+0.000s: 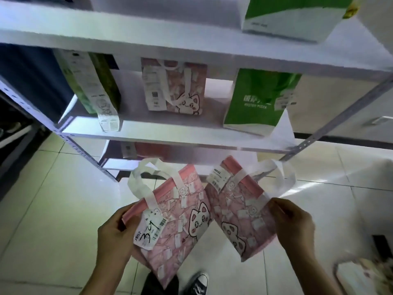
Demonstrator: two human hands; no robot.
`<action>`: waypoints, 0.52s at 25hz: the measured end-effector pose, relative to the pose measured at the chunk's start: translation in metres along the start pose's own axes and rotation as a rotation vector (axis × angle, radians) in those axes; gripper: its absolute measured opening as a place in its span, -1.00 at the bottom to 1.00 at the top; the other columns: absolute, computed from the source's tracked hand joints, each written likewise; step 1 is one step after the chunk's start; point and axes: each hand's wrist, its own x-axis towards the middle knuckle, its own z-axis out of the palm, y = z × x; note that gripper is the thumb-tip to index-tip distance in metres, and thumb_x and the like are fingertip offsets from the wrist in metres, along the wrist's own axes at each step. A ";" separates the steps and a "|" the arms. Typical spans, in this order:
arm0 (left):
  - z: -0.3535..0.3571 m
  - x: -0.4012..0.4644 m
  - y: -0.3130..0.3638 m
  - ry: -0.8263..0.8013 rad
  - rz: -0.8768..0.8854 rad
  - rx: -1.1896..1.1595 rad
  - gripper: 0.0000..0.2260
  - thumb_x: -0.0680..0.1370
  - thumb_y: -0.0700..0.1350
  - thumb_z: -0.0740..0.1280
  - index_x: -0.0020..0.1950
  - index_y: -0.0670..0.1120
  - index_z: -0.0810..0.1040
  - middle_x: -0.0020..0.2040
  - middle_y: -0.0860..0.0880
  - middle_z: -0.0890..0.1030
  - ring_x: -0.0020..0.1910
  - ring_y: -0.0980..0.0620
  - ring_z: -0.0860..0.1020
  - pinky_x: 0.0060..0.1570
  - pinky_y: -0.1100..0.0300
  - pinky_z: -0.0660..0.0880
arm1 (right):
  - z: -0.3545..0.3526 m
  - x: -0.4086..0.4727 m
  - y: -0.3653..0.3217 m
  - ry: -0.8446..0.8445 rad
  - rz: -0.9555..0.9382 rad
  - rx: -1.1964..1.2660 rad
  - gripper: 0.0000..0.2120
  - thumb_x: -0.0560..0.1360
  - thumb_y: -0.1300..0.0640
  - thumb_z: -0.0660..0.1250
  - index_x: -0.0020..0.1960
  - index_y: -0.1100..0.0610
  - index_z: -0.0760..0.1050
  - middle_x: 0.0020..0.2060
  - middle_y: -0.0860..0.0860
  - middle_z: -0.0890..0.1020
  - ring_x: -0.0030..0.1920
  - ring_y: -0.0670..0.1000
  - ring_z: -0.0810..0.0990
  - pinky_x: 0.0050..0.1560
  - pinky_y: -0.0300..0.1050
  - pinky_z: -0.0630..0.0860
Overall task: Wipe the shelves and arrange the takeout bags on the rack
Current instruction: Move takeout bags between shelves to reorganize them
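I hold two pink takeout bags with cat drawings in front of the white rack (174, 134). My left hand (116, 233) grips the left pink bag (176, 226) by its side edge; a receipt marked 34 is stuck on it. My right hand (293, 226) pinches the right pink bag (238, 218) at its right edge. Both bags hang tilted above the floor, their white handles loose. On the middle shelf stand a green and white bag (95, 81), a third pink cat bag (176, 86) and a green pizza bag (259, 103).
Another green and white bag (293, 18) sits on the top shelf (148, 37). A lower shelf (119, 162) holds something pink, mostly hidden. More bags (361, 273) lie at the bottom right on the tiled floor (53, 199). My shoe (198, 282) is below.
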 end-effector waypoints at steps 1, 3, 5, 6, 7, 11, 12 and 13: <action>0.004 0.004 -0.017 0.012 -0.013 0.012 -0.64 0.54 -0.27 0.39 -0.08 0.24 0.70 -0.18 0.08 0.74 -0.27 0.12 0.71 -0.49 0.33 0.54 | 0.019 0.009 0.013 0.010 0.019 0.012 -0.84 0.58 0.15 0.38 0.08 -0.01 0.71 -0.21 -0.19 0.68 -0.20 -0.17 0.63 -0.26 -0.31 0.48; 0.009 0.016 -0.051 0.023 -0.029 0.050 -0.66 0.55 -0.25 0.40 -0.07 0.23 0.69 -0.17 0.09 0.74 -0.23 0.16 0.70 -0.42 0.36 0.54 | 0.060 0.027 0.036 0.043 0.058 0.038 -0.83 0.59 0.14 0.37 0.10 -0.01 0.70 -0.14 -0.11 0.71 -0.17 -0.09 0.65 -0.17 -0.27 0.53; 0.012 0.028 -0.080 0.021 -0.029 0.091 -0.69 0.55 -0.24 0.40 -0.03 0.22 0.69 -0.14 0.11 0.73 -0.19 0.23 0.68 -0.33 0.38 0.54 | 0.099 0.047 0.053 0.070 0.075 0.065 -0.84 0.59 0.12 0.37 0.09 -0.02 0.70 -0.09 -0.07 0.73 -0.14 -0.06 0.66 -0.05 -0.12 0.63; 0.013 0.035 -0.096 0.016 -0.028 0.112 -0.70 0.55 -0.23 0.40 0.00 0.22 0.69 -0.12 0.11 0.73 -0.17 0.24 0.67 -0.27 0.34 0.54 | 0.121 0.058 0.063 0.077 0.092 0.089 -0.84 0.60 0.11 0.36 0.08 -0.03 0.71 -0.08 -0.08 0.74 -0.13 -0.05 0.67 0.00 -0.04 0.65; 0.014 0.043 -0.108 0.014 -0.024 0.119 -0.70 0.55 -0.23 0.40 0.02 0.20 0.69 -0.11 0.11 0.73 -0.16 0.25 0.66 -0.23 0.30 0.55 | 0.141 0.070 0.069 0.085 0.110 0.133 -0.84 0.59 0.10 0.36 0.07 -0.03 0.71 -0.07 -0.08 0.74 -0.10 -0.03 0.68 0.03 0.01 0.66; 0.022 0.081 -0.148 -0.009 -0.014 0.060 -0.75 0.55 -0.25 0.41 0.02 0.11 0.71 -0.08 0.07 0.74 -0.14 0.24 0.66 -0.21 0.44 0.55 | 0.212 0.123 0.087 0.079 0.152 0.310 -0.88 0.57 0.12 0.41 0.03 0.00 0.72 -0.05 -0.08 0.74 0.01 -0.01 0.69 0.16 0.04 0.64; 0.025 0.089 -0.155 -0.026 -0.016 0.048 -0.76 0.55 -0.26 0.40 0.01 0.08 0.71 -0.07 0.06 0.74 -0.13 0.24 0.66 -0.21 0.46 0.54 | 0.225 0.133 0.088 0.069 0.148 0.332 -0.87 0.57 0.13 0.41 0.04 0.02 0.72 -0.04 -0.08 0.74 0.03 -0.01 0.69 0.17 0.04 0.63; 0.027 0.096 -0.159 -0.045 -0.019 0.036 -0.76 0.55 -0.27 0.40 0.01 0.07 0.71 -0.06 0.06 0.74 -0.12 0.23 0.66 -0.20 0.46 0.53 | 0.237 0.144 0.088 0.061 0.137 0.340 -0.86 0.57 0.14 0.40 0.07 0.05 0.72 -0.03 -0.08 0.74 0.03 -0.02 0.69 0.16 0.03 0.64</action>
